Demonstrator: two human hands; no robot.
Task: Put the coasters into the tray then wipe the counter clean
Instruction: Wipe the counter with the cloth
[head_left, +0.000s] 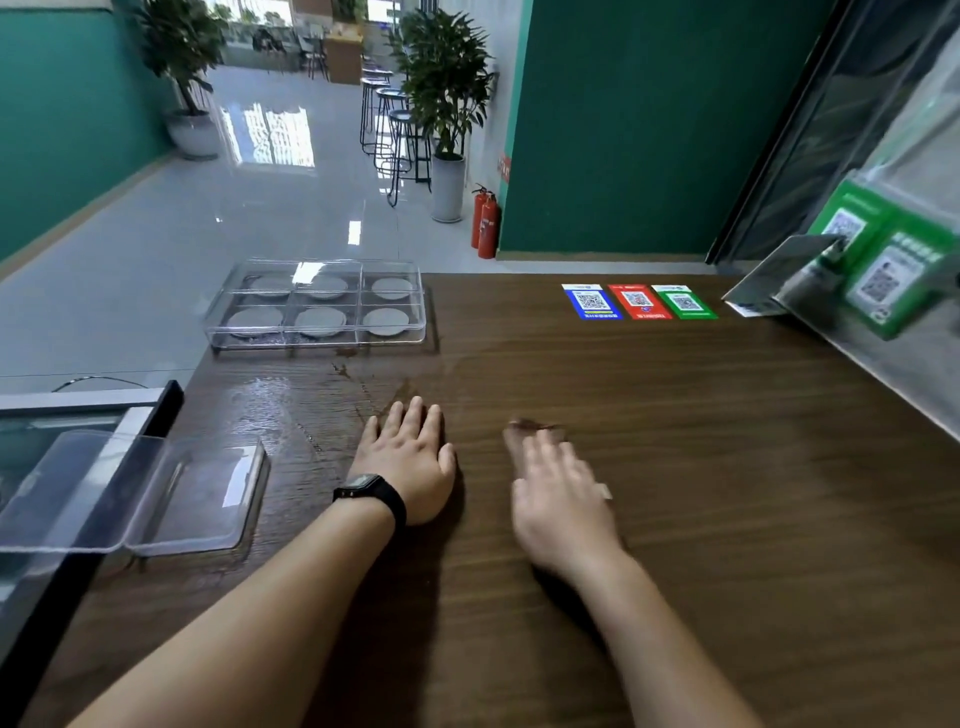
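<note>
Nearest, two bare forearms reach out over the dark wooden counter (675, 441); the left hand (408, 467), a black watch (371, 493) on its wrist, lies flat on the wood with fingers straight and spread, holding nothing. Just to its right, apart from it, the right hand (558, 493) is blurred; its fingers look loosely extended, and a small dark smear at the fingertips may be a stain or shadow — I cannot tell which, nor whether anything is pinched there. At the near left a clear plastic lid (156, 493) rests on the counter's edge.

Farther out, a wet patch (270, 395) and brownish drips (345, 364) spread between the left hand and the tray (317, 340); the clear six-compartment tray sits at the far left, a grey coaster (322, 322) in each compartment, so that step looks done and the wiping remains. Three QR cards (639, 301) lie at the far right.

No cloth is visible; bare-handed wiping would likely smear the spill toward the tray — or a broad sweep could nudge tray or lid off the left edge.
</note>
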